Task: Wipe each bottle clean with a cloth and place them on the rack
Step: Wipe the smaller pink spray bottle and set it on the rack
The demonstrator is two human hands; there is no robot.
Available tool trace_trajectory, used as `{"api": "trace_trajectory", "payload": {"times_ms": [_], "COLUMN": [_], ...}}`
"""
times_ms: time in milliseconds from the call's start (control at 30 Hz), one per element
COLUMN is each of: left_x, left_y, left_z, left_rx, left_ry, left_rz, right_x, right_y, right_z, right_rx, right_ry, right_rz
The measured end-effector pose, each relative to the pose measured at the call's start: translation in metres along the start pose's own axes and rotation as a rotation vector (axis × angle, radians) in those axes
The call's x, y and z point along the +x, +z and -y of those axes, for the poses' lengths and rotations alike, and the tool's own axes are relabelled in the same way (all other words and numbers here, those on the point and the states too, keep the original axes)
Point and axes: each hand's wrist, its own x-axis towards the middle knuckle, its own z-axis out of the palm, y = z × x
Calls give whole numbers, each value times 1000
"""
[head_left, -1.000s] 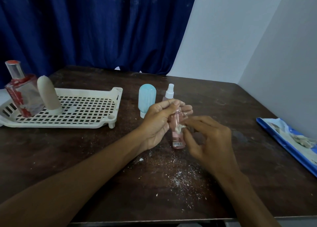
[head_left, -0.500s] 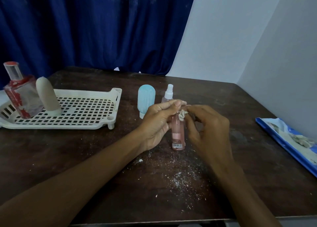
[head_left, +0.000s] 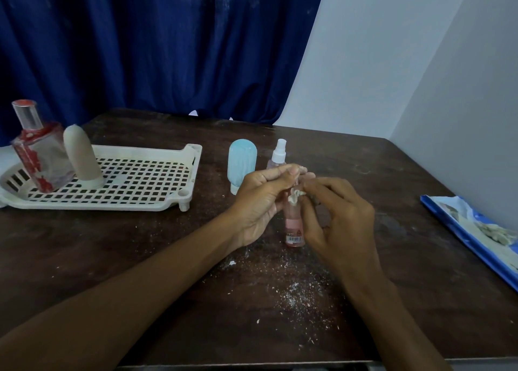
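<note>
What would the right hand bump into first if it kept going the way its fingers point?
The right hand points up and left, pinching a small cloth. Almost at once it would meet the pink bottle held by the left hand; the cloth looks already pressed on it, though depth is unclear.

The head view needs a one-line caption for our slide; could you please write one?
Left hand steadies a pink bottle while the right hand rubs it with a small cloth.
</note>
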Motion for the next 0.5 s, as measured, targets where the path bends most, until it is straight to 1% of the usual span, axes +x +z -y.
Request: {"api": "trace_trajectory", "payload": {"times_ms": [100,167,333,500], "left_x": [0,0,-1,0], "left_y": [-1,0,0,0], "left_z": [-1,0,0,-1], "left_rx": [9,10,8,14], "left_ry": [-4,-2,-7,-14], "left_rz": [2,-6,-20,-26], "right_x": [1,1,-1,-2], "right_y": [0,0,3,2], "right_z": [-5,-6,3,-7], "right_rx": [-38,-57,-4,-61], "right_ry": [54,56,-61,18], "right_rz": [-13,-18,-39,-60]}}
